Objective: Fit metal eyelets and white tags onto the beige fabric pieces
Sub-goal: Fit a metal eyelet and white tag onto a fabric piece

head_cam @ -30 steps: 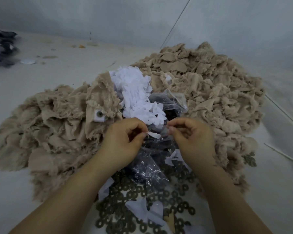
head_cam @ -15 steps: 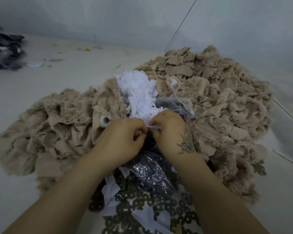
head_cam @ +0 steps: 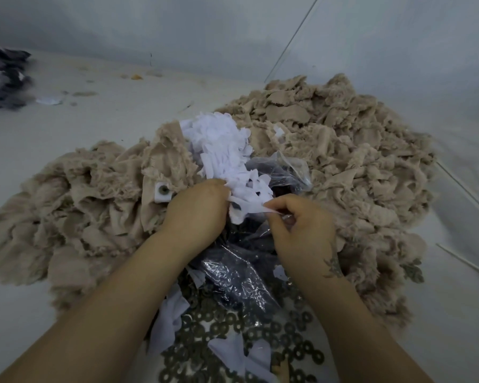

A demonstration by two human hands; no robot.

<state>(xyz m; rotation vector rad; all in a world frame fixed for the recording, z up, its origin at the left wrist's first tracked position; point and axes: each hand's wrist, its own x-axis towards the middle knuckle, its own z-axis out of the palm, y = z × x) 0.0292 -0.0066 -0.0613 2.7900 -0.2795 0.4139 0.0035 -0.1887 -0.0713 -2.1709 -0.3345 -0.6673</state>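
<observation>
The right hand (head_cam: 302,228) pinches a white tag (head_cam: 249,207) between thumb and fingertips. The left hand (head_cam: 197,208) has curled fingers at the tag's other end; its grip is hidden. Both work above a plastic bag (head_cam: 238,275), between heaps of beige fabric pieces (head_cam: 343,150). Metal eyelets (head_cam: 233,327) lie scattered nearest the person. One finished piece (head_cam: 162,192) lies just left of the left hand.

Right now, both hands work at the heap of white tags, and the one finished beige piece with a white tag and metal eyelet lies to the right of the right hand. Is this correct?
Not quite. In the head view the finished beige fabric piece with its white tag and metal eyelet lies just left of the left hand, not right of the right hand. Both hands do work at the heap of white tags.
</observation>
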